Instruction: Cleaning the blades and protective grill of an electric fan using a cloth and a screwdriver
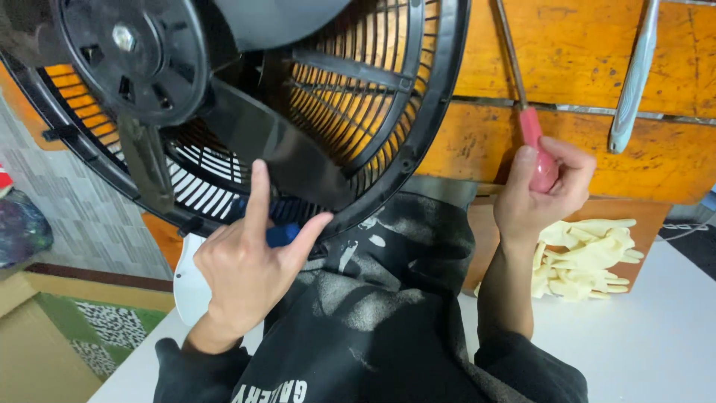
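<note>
A black fan (224, 104) with a ribbed rear grille and dark blades lies on an orange wooden worktop (582, 52). My left hand (246, 261) rests at the fan's lower rim, index finger stretched up along a blade (276, 145), fingers wrapped round a blue handle (282, 235). My right hand (541, 190) grips the pink handle of a screwdriver (538, 145), whose thin shaft runs up across the wood beside the fan's rim.
Pale rubber gloves (585, 257) lie bunched on the white table (656, 328) right of my right wrist. A grey-handled tool (632, 82) lies on the wood at upper right. A white plastic part (190, 287) sits under the fan. Tiled floor shows at left.
</note>
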